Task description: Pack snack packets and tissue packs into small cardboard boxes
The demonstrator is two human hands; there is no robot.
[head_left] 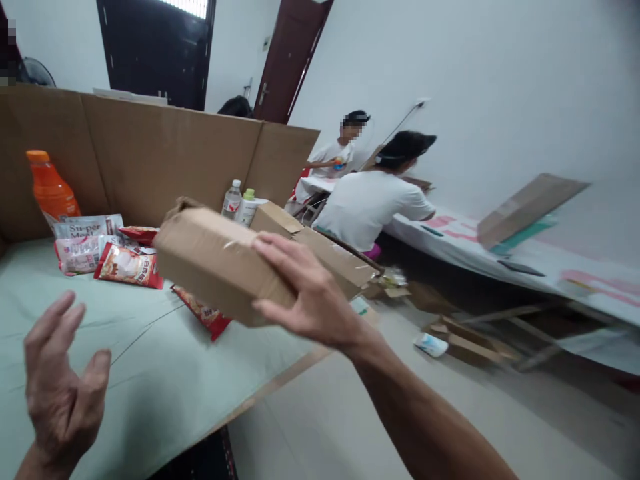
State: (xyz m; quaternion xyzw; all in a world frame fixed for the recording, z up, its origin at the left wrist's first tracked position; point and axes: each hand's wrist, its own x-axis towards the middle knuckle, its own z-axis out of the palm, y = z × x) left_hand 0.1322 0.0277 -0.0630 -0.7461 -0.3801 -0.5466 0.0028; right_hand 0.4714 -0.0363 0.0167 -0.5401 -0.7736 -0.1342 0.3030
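A brown cardboard box point(215, 263) is held above the table's right part, tilted, its far end a little crumpled. My right hand point(305, 287) grips its near right end, thumb on the side and fingers over the top. At the lower left, my left hand point(65, 380) is raised over the pale green table cover point(165, 380), fingers apart, with nothing in it. Behind the box lies a red snack packet point(205, 313), partly hidden. Further left are another red and white packet point(129, 265) and a white and pink pouch point(83, 253).
An orange bottle point(53, 190), a clear bottle point(232, 199) and a green-capped bottle point(247, 208) stand by a cardboard wall point(165, 147). More cardboard boxes point(335, 257) sit at the table's right edge. Two people work at tables on the right; an open carton point(470, 340) lies on the floor.
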